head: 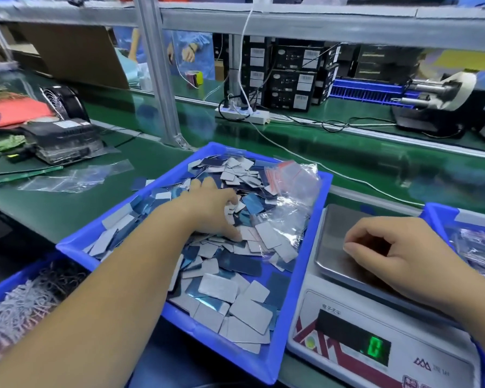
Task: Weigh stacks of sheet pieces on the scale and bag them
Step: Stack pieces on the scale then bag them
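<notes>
Gathering step: left hand, fingers curled into sheet pieces in blue tray; right hand loosely curled, empty, over scale reading 0; next, probably lift a stack onto pan

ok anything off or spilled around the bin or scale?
Minor only: a few sheet pieces lie outside the blue bin, on the green mat by its far-left edge. The scale reads 0 with its pan bare; the right hand hovers over it, holding nothing.
</notes>
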{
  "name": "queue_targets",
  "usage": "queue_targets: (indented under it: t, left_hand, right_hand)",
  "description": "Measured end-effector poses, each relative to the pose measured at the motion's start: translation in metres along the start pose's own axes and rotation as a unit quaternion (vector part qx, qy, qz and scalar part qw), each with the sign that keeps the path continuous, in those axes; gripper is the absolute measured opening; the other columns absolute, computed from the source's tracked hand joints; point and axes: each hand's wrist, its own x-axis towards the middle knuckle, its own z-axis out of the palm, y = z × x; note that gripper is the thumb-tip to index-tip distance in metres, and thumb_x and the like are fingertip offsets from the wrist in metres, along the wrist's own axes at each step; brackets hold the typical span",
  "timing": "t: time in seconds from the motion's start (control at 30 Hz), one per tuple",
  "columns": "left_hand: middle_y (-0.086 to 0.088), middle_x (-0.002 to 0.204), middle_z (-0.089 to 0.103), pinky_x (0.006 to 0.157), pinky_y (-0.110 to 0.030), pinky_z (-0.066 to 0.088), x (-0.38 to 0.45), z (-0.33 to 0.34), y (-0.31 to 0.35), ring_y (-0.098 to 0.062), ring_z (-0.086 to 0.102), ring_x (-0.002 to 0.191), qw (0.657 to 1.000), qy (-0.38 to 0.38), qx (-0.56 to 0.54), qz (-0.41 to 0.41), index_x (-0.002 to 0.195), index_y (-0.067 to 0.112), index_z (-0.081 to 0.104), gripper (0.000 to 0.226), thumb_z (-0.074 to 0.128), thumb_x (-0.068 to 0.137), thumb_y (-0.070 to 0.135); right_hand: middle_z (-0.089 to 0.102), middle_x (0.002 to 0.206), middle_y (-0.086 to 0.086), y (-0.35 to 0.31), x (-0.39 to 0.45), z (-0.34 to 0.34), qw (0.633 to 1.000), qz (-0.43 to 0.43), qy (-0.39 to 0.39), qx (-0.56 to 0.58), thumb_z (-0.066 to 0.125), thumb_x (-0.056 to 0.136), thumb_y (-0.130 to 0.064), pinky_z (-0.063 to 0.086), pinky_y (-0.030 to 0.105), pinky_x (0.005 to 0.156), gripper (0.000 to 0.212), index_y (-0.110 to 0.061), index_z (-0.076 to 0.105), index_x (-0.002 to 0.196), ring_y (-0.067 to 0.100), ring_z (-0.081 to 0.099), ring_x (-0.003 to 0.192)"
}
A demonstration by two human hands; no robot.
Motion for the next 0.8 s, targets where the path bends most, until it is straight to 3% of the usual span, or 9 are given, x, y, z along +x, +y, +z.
queue_targets:
  t: [0.13, 0.3, 0.47, 0.67, 0.8]
  left_hand:
    - [-0.001, 0.143, 0.032, 0.109, -0.051, 0.027, -0.003, 0.001, -0.011, -0.033, 0.023, 0.139, 1.0, -0.005, 0.012, -0.009, 0.13, 0.055, 0.046, 0.078, 0.07, 0.062, 0.082]
    - [0.0, 0.14, 0.034, 0.106, -0.05, 0.029, -0.008, -0.006, -0.012, -0.03, 0.029, 0.137, 0.999, -0.03, 0.013, 0.001, 0.121, 0.052, 0.052, 0.067, 0.072, 0.064, 0.08]
    - [0.004, 0.131, 0.03, 0.101, -0.049, 0.039, -0.011, -0.006, -0.01, -0.026, 0.033, 0.126, 0.996, -0.078, 0.047, 0.008, 0.122, 0.051, 0.044, 0.086, 0.078, 0.049, 0.079]
    - [0.004, 0.119, 0.03, 0.095, -0.049, 0.047, -0.008, -0.008, -0.009, -0.023, 0.035, 0.113, 0.997, -0.07, 0.042, -0.006, 0.104, 0.049, 0.04, 0.071, 0.086, 0.053, 0.067]
    - [0.002, 0.114, 0.029, 0.088, -0.048, 0.049, -0.009, -0.01, -0.01, -0.025, 0.036, 0.108, 0.996, -0.064, 0.055, 0.003, 0.104, 0.043, 0.039, 0.06, 0.081, 0.062, 0.051]
  right_hand:
    - [0.067, 0.075, -0.025, 0.0, 0.0, -0.001, 1.0, -0.005, 0.02, -0.022, 0.074, 0.08, -0.016, 0.045, 0.012, 0.067, 0.021, -0.035, 0.067, 0.074, 0.0, 0.064, 0.073]
    - [0.067, 0.074, -0.025, 0.0, -0.001, -0.001, 0.999, -0.007, 0.007, -0.033, 0.078, 0.08, -0.013, 0.044, 0.01, 0.065, 0.027, -0.037, 0.066, 0.073, -0.001, 0.064, 0.071]
    - [0.066, 0.073, -0.027, 0.0, -0.001, -0.003, 0.999, -0.004, 0.003, -0.043, 0.077, 0.079, -0.013, 0.044, 0.009, 0.065, 0.027, -0.037, 0.066, 0.072, -0.003, 0.063, 0.071]
    - [0.066, 0.071, -0.026, -0.001, -0.002, -0.005, 0.999, -0.001, -0.011, -0.03, 0.075, 0.081, -0.014, 0.044, 0.009, 0.063, 0.026, -0.036, 0.065, 0.072, -0.002, 0.064, 0.068]
    - [0.066, 0.071, -0.026, 0.003, -0.002, -0.006, 1.0, 0.003, -0.01, -0.025, 0.074, 0.081, -0.015, 0.045, 0.01, 0.063, 0.025, -0.036, 0.066, 0.073, -0.001, 0.064, 0.068]
